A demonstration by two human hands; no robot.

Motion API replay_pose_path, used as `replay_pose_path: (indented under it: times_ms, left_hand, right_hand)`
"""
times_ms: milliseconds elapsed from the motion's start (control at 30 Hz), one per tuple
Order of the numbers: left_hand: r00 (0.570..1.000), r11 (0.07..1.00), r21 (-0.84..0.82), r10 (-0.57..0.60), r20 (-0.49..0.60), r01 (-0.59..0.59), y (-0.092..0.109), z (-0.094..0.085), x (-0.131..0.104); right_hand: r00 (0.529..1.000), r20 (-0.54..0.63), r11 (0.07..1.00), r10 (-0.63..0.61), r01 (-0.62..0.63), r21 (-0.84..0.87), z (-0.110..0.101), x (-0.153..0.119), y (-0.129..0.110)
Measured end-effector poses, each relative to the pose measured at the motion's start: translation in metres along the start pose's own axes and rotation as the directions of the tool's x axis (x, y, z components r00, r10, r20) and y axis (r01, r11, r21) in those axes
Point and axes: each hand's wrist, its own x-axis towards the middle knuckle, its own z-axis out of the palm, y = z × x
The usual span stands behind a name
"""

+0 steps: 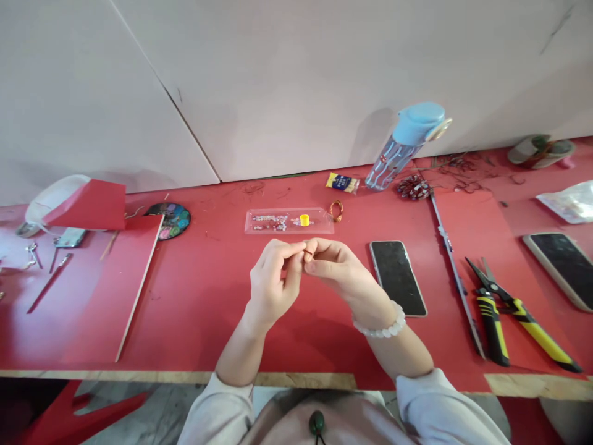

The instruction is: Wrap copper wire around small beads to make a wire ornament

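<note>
Over table (208, 303), my left grip (275, 275) and right grip (340, 262) pinch thin red cord (308, 252); slackening either could lose knotting tension.

A broad bare stretch of the red table (199, 303) opens beside the left hand (277, 272), from the near edge well back toward the far one, until the left board (125, 284) closes it off. Straight ahead, the shallow tray (319, 228) sits just beyond the fingertips. Over by the right wrist, a phone (398, 278) crowds the way; past it there's only a slim lane before the raised strip (456, 278) and shears (498, 303). The bottle (396, 151) stands tall near the far edge.
</note>
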Motion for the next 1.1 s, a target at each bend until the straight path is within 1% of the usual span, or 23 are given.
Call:
replay_pose_path:
  times_ms: [133,300,367,433,567,667,800,933,1000,1100]
  left_hand:
    - [1.0,1.0,0.026,0.011,-0.006,-0.011,0.0002,0.0005,-0.0002]
    - [1.0,1.0,0.013,0.026,-0.001,-0.026,-0.0001,0.0004,-0.0012]
    - [1.0,1.0,-0.005,0.025,0.0,-0.025,0.0003,0.0005,-0.0014]
    - [1.0,0.999,-0.025,0.026,0.001,-0.026,0.0007,0.0008,-0.0017]
    - [1.0,0.999,-0.028,0.022,0.0,-0.022,0.0004,0.0024,-0.0027]
    - [0.999,0.999,0.001,0.038,-0.019,-0.038,-0.0004,0.0031,-0.0026]
    - [0.999,0.999,-0.008,0.041,-0.014,-0.041,-0.0007,0.0009,-0.0012]
    - [1.0,0.999,-0.048,-0.005,0.005,0.005,0.0001,-0.0029,0.0001]
    - [1.0,0.999,-0.04,-0.021,-0.005,0.021,0.0005,-0.0038,0.0004]
    - [1.0,1.0,-0.023,-0.017,-0.025,0.017,0.0009,-0.0037,0.0006]
  right_hand:
    - [0.997,-0.034,0.996,-0.075,0.074,-0.042,0.0029,0.0012,0.0015]
    - [0.988,-0.02,0.986,-0.153,0.151,-0.068,0.0047,0.0015,0.0011]
    - [0.988,-0.014,0.986,-0.151,0.15,-0.068,0.005,0.0009,0.0003]
    - [0.992,-0.015,0.991,-0.123,0.123,-0.053,0.0048,0.0,-0.0002]
    - [0.999,0.001,0.998,-0.051,0.051,0.034,0.0035,-0.0004,0.0002]
    - [0.998,0.008,0.996,-0.07,0.069,0.061,0.0028,0.0014,0.0016]
    - [0.989,-0.024,0.989,-0.149,0.149,0.003,0.0033,0.0036,0.0037]
    - [0.977,-0.076,0.979,-0.198,0.193,-0.07,0.0031,0.0034,0.0053]
    - [0.971,-0.088,0.968,-0.224,0.211,-0.137,0.0022,0.003,0.0059]
    - [0.95,-0.094,0.927,-0.299,0.266,-0.266,0.0008,0.003,0.0071]
